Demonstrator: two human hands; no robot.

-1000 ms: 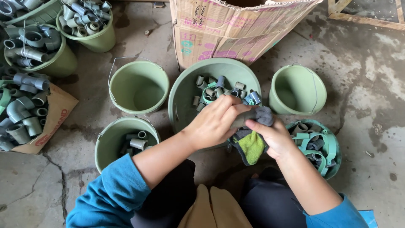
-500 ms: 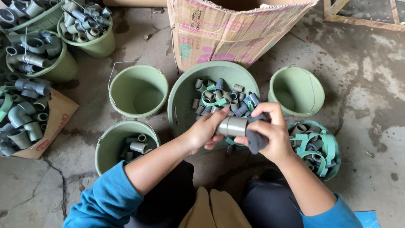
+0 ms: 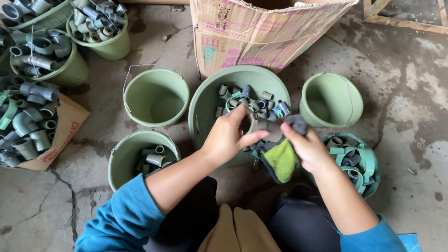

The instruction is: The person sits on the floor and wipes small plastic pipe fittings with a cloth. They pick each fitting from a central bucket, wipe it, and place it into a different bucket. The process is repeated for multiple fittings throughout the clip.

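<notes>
My left hand (image 3: 229, 135) grips a grey plastic pipe fitting (image 3: 261, 127) just over the near edge of a large green basin (image 3: 207, 95). My right hand (image 3: 305, 147) holds a dark grey and yellow-green cloth (image 3: 281, 158) pressed against the fitting's right end. Inside the basin lie several more small grey and blue fittings (image 3: 254, 100). Part of the held fitting is hidden by my fingers and the cloth.
Two empty green buckets (image 3: 156, 95) (image 3: 330, 99) flank the basin. A near-left bucket (image 3: 140, 156) and a teal basket (image 3: 357, 161) at right hold fittings. A cardboard box (image 3: 261, 28) stands behind. More buckets and a cardboard tray of fittings (image 3: 32, 116) fill the left. The floor is cracked concrete.
A second ago both hands were bunched over the cloth. A grey fitting then came up between them, and the cloth has shifted so its yellow-green side shows below my right hand.
</notes>
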